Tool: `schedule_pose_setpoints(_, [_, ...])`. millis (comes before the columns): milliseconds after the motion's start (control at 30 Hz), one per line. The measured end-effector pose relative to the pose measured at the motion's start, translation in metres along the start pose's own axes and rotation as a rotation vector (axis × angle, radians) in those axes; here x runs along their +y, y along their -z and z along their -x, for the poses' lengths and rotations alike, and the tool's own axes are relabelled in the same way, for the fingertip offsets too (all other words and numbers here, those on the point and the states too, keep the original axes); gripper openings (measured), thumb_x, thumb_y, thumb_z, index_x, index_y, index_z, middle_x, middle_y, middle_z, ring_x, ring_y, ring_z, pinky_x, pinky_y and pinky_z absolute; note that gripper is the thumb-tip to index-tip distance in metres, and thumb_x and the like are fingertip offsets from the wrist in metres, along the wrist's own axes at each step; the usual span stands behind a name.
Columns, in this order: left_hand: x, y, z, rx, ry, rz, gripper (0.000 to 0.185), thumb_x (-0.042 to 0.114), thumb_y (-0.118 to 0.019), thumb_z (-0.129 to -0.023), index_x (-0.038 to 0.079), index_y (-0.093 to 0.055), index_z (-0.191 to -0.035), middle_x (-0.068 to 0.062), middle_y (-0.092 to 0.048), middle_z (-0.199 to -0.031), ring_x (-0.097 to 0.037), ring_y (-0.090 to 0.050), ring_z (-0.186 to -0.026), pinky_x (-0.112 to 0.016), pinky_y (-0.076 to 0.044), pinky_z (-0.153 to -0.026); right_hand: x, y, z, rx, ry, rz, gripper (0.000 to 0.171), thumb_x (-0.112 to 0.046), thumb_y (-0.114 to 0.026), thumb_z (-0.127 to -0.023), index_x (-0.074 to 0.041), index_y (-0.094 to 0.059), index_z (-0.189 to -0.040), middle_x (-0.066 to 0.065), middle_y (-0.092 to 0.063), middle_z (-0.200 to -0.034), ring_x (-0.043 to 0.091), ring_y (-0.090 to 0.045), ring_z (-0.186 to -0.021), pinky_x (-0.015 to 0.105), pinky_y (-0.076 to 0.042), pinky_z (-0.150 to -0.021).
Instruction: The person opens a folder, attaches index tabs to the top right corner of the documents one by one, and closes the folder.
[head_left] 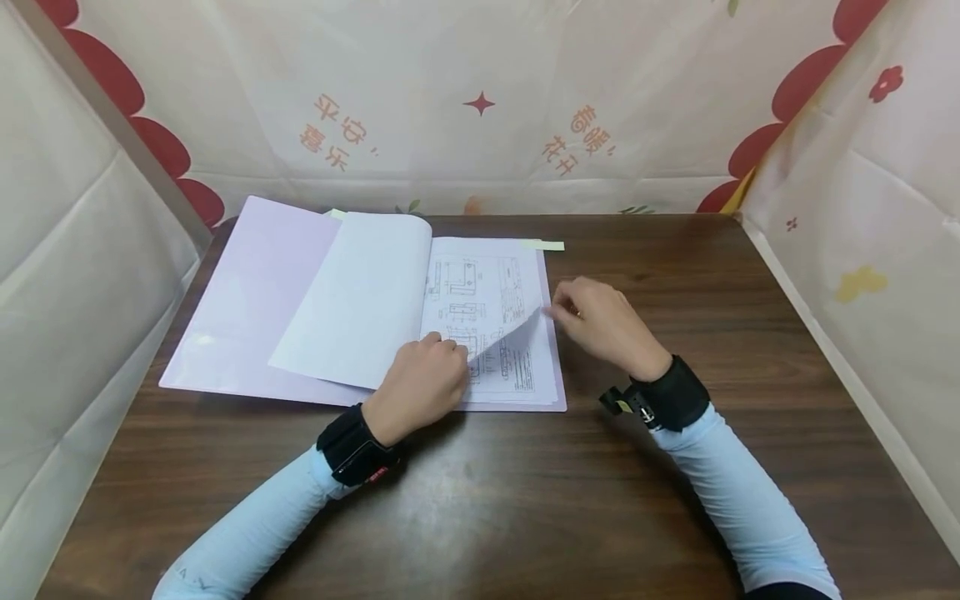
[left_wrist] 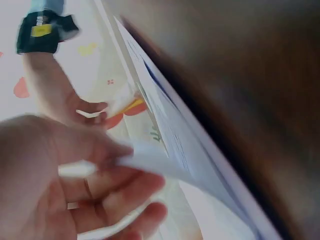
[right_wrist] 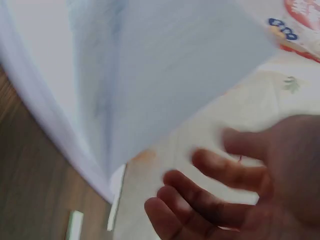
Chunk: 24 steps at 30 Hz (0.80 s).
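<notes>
A lilac folder [head_left: 240,308] lies open on the table, with turned white sheets [head_left: 360,292] on its left side and printed technical drawings [head_left: 468,279] on the right. My left hand [head_left: 423,383] is over the lower middle of the folder. Between thumb and fingers it pinches a page [left_wrist: 150,162], whose lower part is lifted and bent. Just off the folder's right edge is my right hand [head_left: 607,325]. Its fingers are loosely bent and hold nothing, a small gap from the raised page [right_wrist: 175,65] in the right wrist view.
Pale yellow-green tabs stick out from the pages, one at the top right [head_left: 552,246] and one at the top left [head_left: 337,214]. The brown wooden table [head_left: 480,508] is bordered by a printed cloth [head_left: 480,150] at the back and sides.
</notes>
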<state>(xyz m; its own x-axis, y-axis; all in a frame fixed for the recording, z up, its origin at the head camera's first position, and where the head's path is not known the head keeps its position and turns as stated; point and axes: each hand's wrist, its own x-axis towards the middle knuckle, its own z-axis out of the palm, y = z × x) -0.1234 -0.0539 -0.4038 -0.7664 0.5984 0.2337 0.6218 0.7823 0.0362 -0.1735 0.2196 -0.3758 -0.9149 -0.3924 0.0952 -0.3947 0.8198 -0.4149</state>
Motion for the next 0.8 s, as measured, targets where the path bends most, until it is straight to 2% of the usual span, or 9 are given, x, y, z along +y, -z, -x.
schedule_pose_setpoints(67, [0.001, 0.003, 0.002, 0.024, 0.061, 0.034, 0.020, 0.013, -0.062, -0.094, 0.006, -0.067, -0.076, -0.001, -0.057, -0.064, -0.016, -0.045, -0.058, -0.024, -0.034, -0.045, 0.001, -0.009, -0.002, -0.054, 0.017, 0.047, 0.029, -0.030, -0.080, -0.092, -0.007, -0.073, -0.109, 0.010, -0.067, -0.096, 0.024, -0.062, -0.084, 0.035, -0.050, -0.069])
schedule_pose_setpoints(200, [-0.001, 0.009, 0.011, 0.125, 0.181, 0.045, 0.024, 0.013, -0.064, -0.093, 0.005, -0.066, -0.071, -0.004, -0.060, -0.062, -0.018, -0.047, -0.055, -0.028, -0.036, -0.041, -0.001, -0.029, -0.004, -0.188, 0.050, 0.085, 0.073, -0.042, -0.095, -0.072, -0.014, -0.067, -0.133, 0.013, -0.064, -0.116, 0.026, -0.057, -0.098, 0.036, -0.047, -0.079])
schedule_pose_setpoints(267, [-0.004, 0.013, 0.018, 0.163, 0.243, 0.025, 0.029, 0.014, -0.064, -0.092, 0.007, -0.061, -0.064, -0.004, -0.057, -0.059, -0.018, -0.046, -0.052, -0.030, -0.035, -0.040, -0.001, -0.036, -0.005, -0.216, 0.041, 0.094, 0.081, -0.044, -0.097, -0.067, -0.017, -0.066, -0.136, 0.013, -0.061, -0.119, 0.026, -0.052, -0.100, 0.036, -0.043, -0.080])
schedule_pose_setpoints(333, [-0.010, 0.017, 0.025, 0.177, 0.303, 0.006, 0.034, 0.014, -0.064, -0.091, 0.009, -0.055, -0.059, -0.003, -0.053, -0.056, -0.018, -0.044, -0.050, -0.030, -0.033, -0.039, -0.001, -0.040, -0.005, -0.224, 0.024, 0.089, 0.080, -0.042, -0.098, -0.065, -0.018, -0.067, -0.134, 0.013, -0.058, -0.121, 0.026, -0.049, -0.101, 0.036, -0.041, -0.080])
schedule_pose_setpoints(567, [-0.041, 0.026, 0.064, 0.128, 0.492, 0.001, 0.045, 0.011, -0.056, -0.092, 0.014, -0.040, -0.050, 0.004, -0.026, -0.053, -0.015, -0.025, -0.047, -0.029, -0.019, -0.038, -0.002, -0.043, -0.005, -0.241, -0.010, 0.041, 0.077, -0.038, -0.099, -0.066, -0.017, -0.067, -0.133, 0.014, -0.053, -0.125, 0.029, -0.046, -0.109, 0.039, -0.041, -0.085])
schedule_pose_setpoints(667, [-0.050, 0.026, 0.076, 0.075, 0.551, 0.001, 0.046, 0.010, -0.054, -0.090, 0.015, -0.036, -0.048, 0.004, -0.021, -0.054, -0.014, -0.020, -0.048, -0.028, -0.015, -0.040, -0.002, -0.042, -0.006, -0.243, -0.025, 0.032, 0.077, -0.036, -0.099, -0.066, -0.017, -0.067, -0.133, 0.015, -0.053, -0.125, 0.030, -0.045, -0.109, 0.039, -0.042, -0.085])
schedule_pose_setpoints(800, [-0.058, 0.023, 0.085, -0.003, 0.595, 0.008, 0.047, 0.009, -0.054, -0.089, 0.016, -0.035, -0.047, 0.004, -0.022, -0.053, -0.015, -0.022, -0.046, -0.028, -0.016, -0.041, -0.003, -0.043, -0.005, -0.252, -0.030, 0.021, 0.077, -0.035, -0.099, -0.066, -0.017, -0.067, -0.134, 0.015, -0.052, -0.126, 0.030, -0.045, -0.111, 0.040, -0.043, -0.085])
